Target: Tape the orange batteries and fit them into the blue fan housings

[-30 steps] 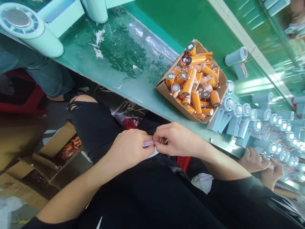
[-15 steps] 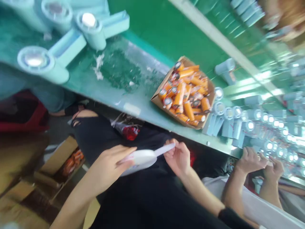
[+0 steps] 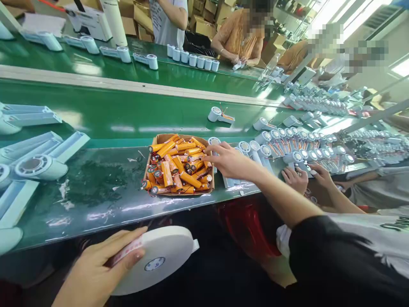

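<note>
My left hand (image 3: pixel 96 270) grips a large white roll of tape (image 3: pixel 156 260) below the front edge of the green bench (image 3: pixel 96 200), with a short tab sticking out at the roll's right side. My right hand (image 3: pixel 228 161) reaches over the right rim of a cardboard box (image 3: pixel 179 192) filled with orange cylindrical batteries (image 3: pixel 175 168) that carry red wires. Its fingers are spread and curled, and I see nothing held in them. Just beyond that hand stand pale blue fan bodies (image 3: pixel 255 149).
Pale blue fan parts (image 3: pixel 41 160) lie at the bench's left. A green conveyor belt (image 3: pixel 128 115) runs behind with a lone fan body (image 3: pixel 219 115). A co-worker's hands (image 3: pixel 303 177) work at my right among many fan bodies (image 3: pixel 313 147). Other people sit across the line.
The view swung up from my lap to the bench. My hands parted: the right left the tape strip and reached out to the battery box, while the left kept the tape roll.
</note>
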`<state>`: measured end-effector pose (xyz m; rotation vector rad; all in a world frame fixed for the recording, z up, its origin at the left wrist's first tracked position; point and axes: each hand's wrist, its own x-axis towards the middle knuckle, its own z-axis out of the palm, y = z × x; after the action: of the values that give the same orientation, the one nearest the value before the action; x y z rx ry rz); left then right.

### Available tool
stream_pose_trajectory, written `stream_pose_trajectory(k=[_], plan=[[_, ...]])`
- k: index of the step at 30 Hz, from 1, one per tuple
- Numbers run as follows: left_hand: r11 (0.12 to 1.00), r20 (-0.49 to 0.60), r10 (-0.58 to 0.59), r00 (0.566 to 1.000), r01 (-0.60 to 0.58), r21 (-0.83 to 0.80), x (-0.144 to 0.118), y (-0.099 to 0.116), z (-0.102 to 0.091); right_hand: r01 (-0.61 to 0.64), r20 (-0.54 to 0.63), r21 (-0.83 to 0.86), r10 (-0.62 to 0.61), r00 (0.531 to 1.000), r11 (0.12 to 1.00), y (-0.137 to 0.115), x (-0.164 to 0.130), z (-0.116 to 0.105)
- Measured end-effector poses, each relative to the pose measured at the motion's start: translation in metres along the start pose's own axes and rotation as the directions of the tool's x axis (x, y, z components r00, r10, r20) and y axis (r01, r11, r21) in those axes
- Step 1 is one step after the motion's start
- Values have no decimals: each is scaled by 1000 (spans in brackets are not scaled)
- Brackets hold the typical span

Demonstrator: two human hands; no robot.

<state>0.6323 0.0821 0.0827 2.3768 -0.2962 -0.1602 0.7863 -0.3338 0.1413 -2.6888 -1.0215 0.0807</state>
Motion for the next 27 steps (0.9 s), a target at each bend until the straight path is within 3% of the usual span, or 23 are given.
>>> stream_pose_trajectory(k=[2, 4, 7, 10, 12, 15, 18, 22, 25, 27], plan=[[996, 57, 33, 998, -28, -88, 20, 20, 1, 133, 210, -89, -112, 971, 987, 22, 31, -16], [986, 85, 37, 996, -22, -165, 30, 31, 5, 234, 330, -71, -198, 923, 970, 35, 48, -23], [978, 139, -23, 990, 51, -204, 34, 38, 13, 268, 371, 79, -278, 886, 960, 40, 55, -29], [965, 259, -115, 959, 170, -200, 37, 47, 17, 154, 384, 203, -223, 896, 967, 36, 50, -31], [946, 349, -157, 924, 242, -215, 41, 54, 18, 152, 384, 163, -205, 900, 975, 31, 45, -29], [918, 450, -179, 875, 313, -244, 47, 61, 22, 254, 395, 27, -244, 886, 967, 19, 42, -25], [898, 500, -185, 846, 352, -263, 49, 60, 28, 304, 458, -55, -246, 854, 951, 5, 49, -25], [878, 560, -146, 816, 368, -307, 46, 55, 34, 277, 531, -111, -179, 828, 954, 5, 62, -35], [878, 560, -111, 821, 345, -332, 42, 52, 39, 239, 434, 145, -279, 857, 960, 11, 60, -44], [879, 548, -118, 828, 344, -330, 38, 50, 42, 150, 248, 487, -301, 921, 860, 4, 47, -41]])
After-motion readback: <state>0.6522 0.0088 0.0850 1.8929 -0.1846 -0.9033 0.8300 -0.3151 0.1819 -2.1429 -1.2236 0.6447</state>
